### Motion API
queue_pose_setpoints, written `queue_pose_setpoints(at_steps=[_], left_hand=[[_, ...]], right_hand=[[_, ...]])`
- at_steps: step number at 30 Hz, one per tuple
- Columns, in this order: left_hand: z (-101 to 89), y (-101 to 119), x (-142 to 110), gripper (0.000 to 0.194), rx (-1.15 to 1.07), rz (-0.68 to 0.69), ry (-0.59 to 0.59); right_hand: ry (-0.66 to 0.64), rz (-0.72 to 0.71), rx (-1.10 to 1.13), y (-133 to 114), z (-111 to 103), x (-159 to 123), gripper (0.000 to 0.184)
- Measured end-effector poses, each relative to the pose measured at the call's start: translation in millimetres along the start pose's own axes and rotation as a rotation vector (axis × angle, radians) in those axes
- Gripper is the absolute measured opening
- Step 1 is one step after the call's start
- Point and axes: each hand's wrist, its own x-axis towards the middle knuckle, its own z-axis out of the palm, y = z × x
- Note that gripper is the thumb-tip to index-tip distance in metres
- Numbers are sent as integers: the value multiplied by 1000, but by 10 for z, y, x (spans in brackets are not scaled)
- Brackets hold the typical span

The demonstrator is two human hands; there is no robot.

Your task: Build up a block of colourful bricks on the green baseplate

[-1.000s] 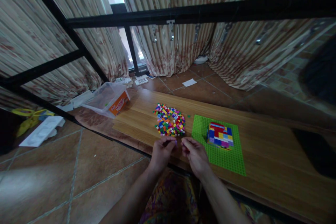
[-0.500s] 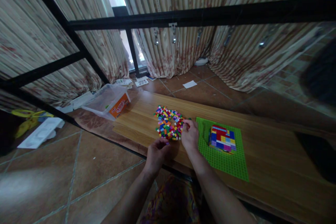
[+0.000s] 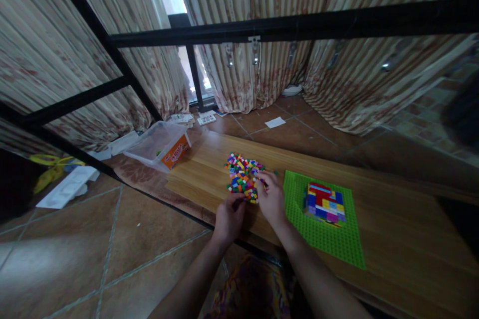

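On the wooden surface [image 3: 396, 239], a pile of small bricks [image 3: 239, 177] in many bright colors lies spread out. At four o'clock from its middle, the right hand [image 3: 270, 197] reaches in, and its bent fingers touch the pile. I cannot tell if they hold a brick. The left hand [image 3: 229, 217] is near seven o'clock, at the pile's near edge. Its fingers curl close together, but I cannot tell if they pinch anything. Farther out, between three and four o'clock, a brick block [image 3: 325, 203] sits on a green plate [image 3: 325, 239]. Between nine and ten o'clock is a clear box [image 3: 155, 144] with an orange label [image 3: 175, 152].
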Motion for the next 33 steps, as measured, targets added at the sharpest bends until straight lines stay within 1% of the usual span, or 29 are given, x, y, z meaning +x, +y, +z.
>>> queue_pose_setpoints(at_steps=[2, 4, 6, 8, 10, 12, 15, 19, 22, 25, 29, 31, 33], left_hand=[[3, 6, 18, 21, 41, 66, -18], [-2, 6, 26, 24, 65, 108, -32], [-9, 3, 25, 25, 76, 121, -37], [-17, -1, 19, 25, 89, 127, -32], [-25, -11, 16, 25, 92, 143, -25], [-33, -31, 21, 24, 92, 184, -26], [-46, -72, 41, 22, 107, 254, -29], [-63, -97, 57, 20, 139, 289, -29], [-74, -87, 47, 18, 178, 311, -12], [-76, -72, 30, 19, 210, 329, 0], [-67, -71, 26, 19, 243, 342, 5], [-63, -84, 36, 19, 263, 346, 12], [-62, -105, 50, 20, 285, 354, 15]], right_hand=[[-95, -46, -188, -53, 29, 63, 22], [-163, -54, -344, -94, 83, 120, 20], [-190, -36, -448, -118, 140, 162, 19], [-197, -14, -499, -133, 173, 187, 18], [-175, -9, -497, -156, 170, 197, 19], [-141, -18, -438, -199, 125, 191, 18], [-108, 18, -234, -309, -9, 132, 18], [-70, 204, 96, -438, -290, -77, 20], [-3, 312, 234, -425, -589, -284, 23], [91, 400, 235, -313, -957, -460, 30], [288, 480, 142, -107, -1460, -586, 37], [360, 515, 106, -15, -1658, -603, 40], [418, 543, 105, 59, -1795, -600, 41]])
